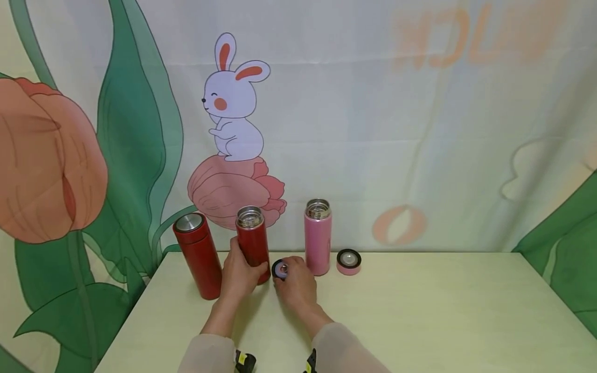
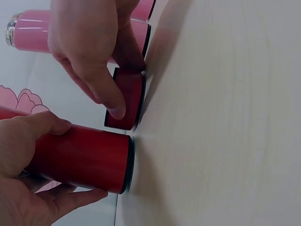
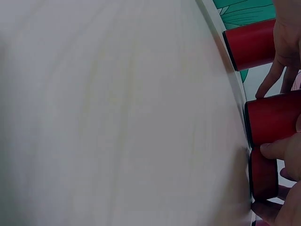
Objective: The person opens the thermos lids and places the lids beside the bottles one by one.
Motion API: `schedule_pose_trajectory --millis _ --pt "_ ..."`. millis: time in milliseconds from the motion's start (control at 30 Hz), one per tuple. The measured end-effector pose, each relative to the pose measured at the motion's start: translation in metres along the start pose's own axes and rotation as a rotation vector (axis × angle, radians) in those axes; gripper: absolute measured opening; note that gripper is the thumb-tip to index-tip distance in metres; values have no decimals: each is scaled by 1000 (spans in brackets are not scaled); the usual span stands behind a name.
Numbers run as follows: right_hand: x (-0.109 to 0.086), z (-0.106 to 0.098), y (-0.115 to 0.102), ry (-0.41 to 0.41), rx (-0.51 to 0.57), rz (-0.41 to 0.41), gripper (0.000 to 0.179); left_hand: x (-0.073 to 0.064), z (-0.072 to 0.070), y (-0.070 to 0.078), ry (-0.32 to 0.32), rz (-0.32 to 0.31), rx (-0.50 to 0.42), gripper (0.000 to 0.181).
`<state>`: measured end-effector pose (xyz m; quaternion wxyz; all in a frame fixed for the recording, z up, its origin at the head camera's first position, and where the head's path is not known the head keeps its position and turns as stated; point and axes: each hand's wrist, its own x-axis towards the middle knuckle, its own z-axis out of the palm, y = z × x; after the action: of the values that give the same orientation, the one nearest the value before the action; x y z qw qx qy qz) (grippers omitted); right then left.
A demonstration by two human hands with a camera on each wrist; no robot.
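Pale table [image 1: 443, 311], uncapped red bottle [image 1: 253, 246] upright, mouth [image 1: 250, 218] up, left hand [image 1: 240, 274] gripping it, right hand [image 1: 298, 285] pinching lid [image 2: 130, 93]

You have a pale counter [image 1: 448, 311] before a creased cloth [image 1: 345, 140] printed with a rabbit [image 1: 235, 114] and flowers [image 1: 51, 160]; whether home or studio, you cannot tell.

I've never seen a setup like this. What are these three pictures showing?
There's no robot: a person works bare-handed. One picture looks down from a camera on the head; the other two come from a camera on each wrist, so things appear sideways. On the table stand a closed red bottle, an open red bottle and an open pink bottle, with a pink lid beside it. The left hand grips the open red bottle; the right hand holds a red lid.
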<state>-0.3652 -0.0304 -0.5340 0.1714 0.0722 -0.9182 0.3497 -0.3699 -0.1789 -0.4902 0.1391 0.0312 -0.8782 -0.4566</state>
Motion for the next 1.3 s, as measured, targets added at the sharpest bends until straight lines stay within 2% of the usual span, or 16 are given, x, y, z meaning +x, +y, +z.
schedule_pose_trajectory --millis 500,700,1300 --pt "10 10 -3 2 -38 27 45 10 1 -3 -35 -59 -50 87" --pt "12 14 -2 -21 -43 41 47 15 2 -9 -19 -58 -85 91" --pt "21 17 1 -45 -77 -28 45 24 5 -17 13 -67 -118 89"
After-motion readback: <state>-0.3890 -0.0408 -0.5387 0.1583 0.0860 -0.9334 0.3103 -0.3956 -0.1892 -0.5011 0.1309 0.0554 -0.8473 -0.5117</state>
